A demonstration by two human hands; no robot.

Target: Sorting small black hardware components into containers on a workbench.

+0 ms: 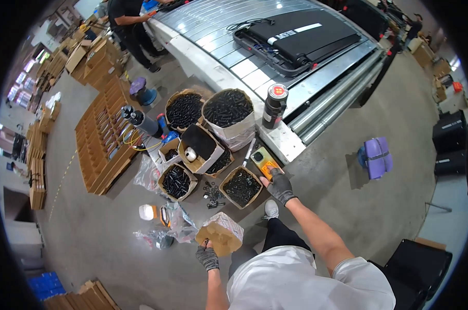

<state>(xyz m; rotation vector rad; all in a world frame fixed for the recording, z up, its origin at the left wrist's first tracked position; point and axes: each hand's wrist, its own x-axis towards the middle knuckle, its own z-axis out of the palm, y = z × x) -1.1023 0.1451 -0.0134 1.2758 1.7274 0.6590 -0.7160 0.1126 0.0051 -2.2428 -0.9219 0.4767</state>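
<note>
The phone [258,154] slanted forward-left from the nearer right hand [281,188], touching its close end; the left hand [208,257] curled at a box's [224,235] rim. Both grips were unclear.

Left of the square brown cardboard box of black parts [230,198], the grey-gloved left hand [208,257] touches an open tan carton [222,236]; right of it, the right hand [282,188] touches a yellow-cased phone [265,157].

The right arm [319,232] stretches forward, bare below its white sleeve [355,274], the gloved right hand [281,187] turned back-up. The left forearm [217,290] points forward too, the gloved left hand [208,256] nearer the torso [275,279], fingers bent.
</note>
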